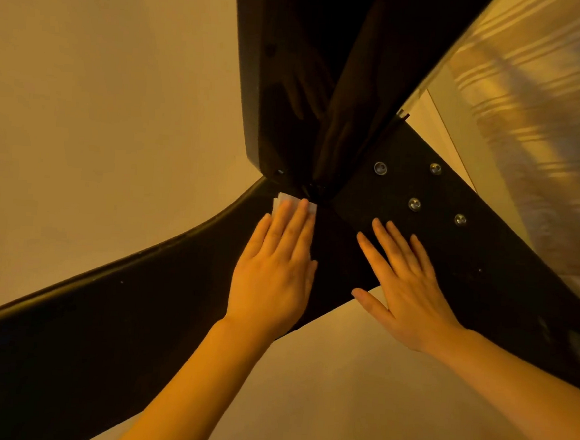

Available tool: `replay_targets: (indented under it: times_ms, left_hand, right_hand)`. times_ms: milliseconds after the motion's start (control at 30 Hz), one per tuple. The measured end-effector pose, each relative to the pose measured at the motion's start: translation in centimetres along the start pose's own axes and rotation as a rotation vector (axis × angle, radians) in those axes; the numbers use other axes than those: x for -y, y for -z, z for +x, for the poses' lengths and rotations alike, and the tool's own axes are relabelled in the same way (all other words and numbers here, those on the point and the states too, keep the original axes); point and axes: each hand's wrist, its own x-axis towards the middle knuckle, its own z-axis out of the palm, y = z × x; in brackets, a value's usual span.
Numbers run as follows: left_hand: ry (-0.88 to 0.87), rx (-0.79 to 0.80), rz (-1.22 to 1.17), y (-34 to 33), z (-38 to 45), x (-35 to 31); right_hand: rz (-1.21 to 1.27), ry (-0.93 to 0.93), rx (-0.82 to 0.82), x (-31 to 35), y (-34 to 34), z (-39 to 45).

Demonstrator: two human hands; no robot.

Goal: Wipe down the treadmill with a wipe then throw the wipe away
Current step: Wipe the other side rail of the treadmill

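Head view, looking down on black treadmill (67, 341) frame w/ both bare hands on it. Warm orange light, dim.

Left hand (273, 273) lies flat, palm down, on the black arm that sweeps in from lower left. Fingers (281, 219) straight and close together, pressing a white wipe (281, 198) onto the surface. Wipe mostly covered by the hand; only its top edge and corners stick out past the fingertips, right at the joint where the arm meets the upright dark panel (291, 82). Wipe looks folded, more than that can't tell.

Right hand (410, 290) also flat, palm down, on the black plate (485, 250) that runs toward lower right. Fingers (387, 237) straight and spread slightly apart, thumb out to the side over the plate's lower edge. Holds nothing, just rests on the surface. Hands near each other, not touching; wipe is under left only.

Four round metal bolts (414, 204) sit in the plate just beyond the right fingertips, two nearer, two farther. Upright panel is glossy, shows a dim reflection of a hand. The dark parts all meet at one point just beside the wipe's right corner.

Behind everything, plain light wall or floor (101, 103), can't tell which. Top right: blurred, streaky pale surface (546, 117), too smeared to ID.
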Motion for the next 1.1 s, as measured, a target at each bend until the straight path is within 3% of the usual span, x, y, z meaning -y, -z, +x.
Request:
replay_targets:
  times_ms: [67,367,567,700,867,1100]
  left_hand:
    - [-0.025,0.008,0.043,0.2,0.0,0.4]
    - [0.182,-0.027,0.048,0.0,0.5,-1.2]
    - [0.113,0.14,0.047,-0.3,0.7,-3.0]
    - [0.164,0.065,0.041,0.7,-2.2,-1.4]
    - [0.204,0.08,0.062,0.8,-6.9,-0.7]
    - [0.157,0.178,0.05,-0.1,-0.8,-4.6]
  right_hand:
    - [0.019,-0.031,0.004,-0.7,0.0,-0.5]
    - [0.051,-0.001,0.005,-2.2,-0.2,-1.0]
    - [0.033,-0.036,-0.005,-1.8,-0.4,-1.2]
    - [0.067,-0.065,-0.018,-1.5,-0.5,-1.5]
    - [0.067,-0.064,-0.01,-1.6,-0.5,-1.8]
    - [0.005,-0.052,0.035,-2.0,0.0,-1.8]
